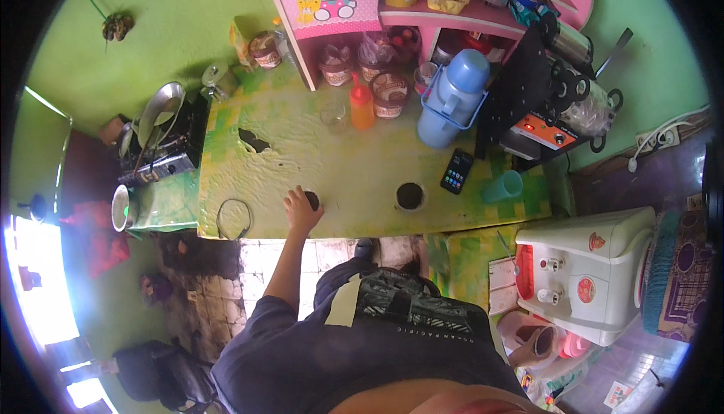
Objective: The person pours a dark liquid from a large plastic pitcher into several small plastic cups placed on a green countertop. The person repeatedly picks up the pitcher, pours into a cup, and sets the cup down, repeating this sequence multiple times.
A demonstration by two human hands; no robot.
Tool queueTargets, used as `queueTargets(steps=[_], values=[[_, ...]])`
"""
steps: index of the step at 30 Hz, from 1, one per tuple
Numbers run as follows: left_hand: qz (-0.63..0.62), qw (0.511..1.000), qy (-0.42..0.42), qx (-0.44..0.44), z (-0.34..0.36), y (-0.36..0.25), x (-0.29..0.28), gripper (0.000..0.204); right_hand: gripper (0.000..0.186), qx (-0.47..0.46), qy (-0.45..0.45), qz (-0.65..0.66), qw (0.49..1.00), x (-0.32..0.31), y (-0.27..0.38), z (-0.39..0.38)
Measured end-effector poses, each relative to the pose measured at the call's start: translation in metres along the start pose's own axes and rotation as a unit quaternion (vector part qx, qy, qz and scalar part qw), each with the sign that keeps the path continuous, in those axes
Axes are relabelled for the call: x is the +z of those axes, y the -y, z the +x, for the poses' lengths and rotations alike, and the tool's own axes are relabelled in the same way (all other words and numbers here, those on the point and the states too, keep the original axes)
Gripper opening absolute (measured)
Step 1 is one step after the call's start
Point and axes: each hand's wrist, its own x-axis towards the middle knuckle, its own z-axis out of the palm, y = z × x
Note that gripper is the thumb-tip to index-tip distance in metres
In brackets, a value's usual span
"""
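Observation:
My left hand [300, 210] has its fingers around a small cup with dark contents [312, 200] near the front edge of the yellow-covered table [339, 229]. To its right stands a second cup with dark contents [410, 196]. A dark cable loop [234, 218] lies to its left. A phone with a lit screen [457, 170] and a turquoise cup [504, 186] are farther right. An orange squeeze bottle [362, 111] stands toward the back, beside a clear glass [333, 115]. My right hand is not in view.
A blue thermos [452, 97], tubs [388, 93] and a pink shelf [483, 18] are at the back. A black machine [558, 105] stands at right, above a white water dispenser [581, 271]. A stove with pans [158, 169] is at left.

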Motion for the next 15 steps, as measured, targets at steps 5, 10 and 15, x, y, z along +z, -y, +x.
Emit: queueTargets(steps=[5,10,15], values=[[-0.005,1.000,0.003,0.000,-0.002,-0.003,-0.005,0.085,0.055,0.081,-0.008,0.045,0.996,-0.008,-0.008,-0.002],[-0.003,1.000,0.015,-0.014,-0.004,-0.008,-0.011,0.085,0.040,0.041,-0.042,0.000,0.998,-0.006,-0.035,0.003],[0.001,1.000,0.015,-0.014,-0.005,-0.007,-0.011,0.086,0.035,0.033,0.015,0.099,0.994,-0.003,-0.012,-0.001]])
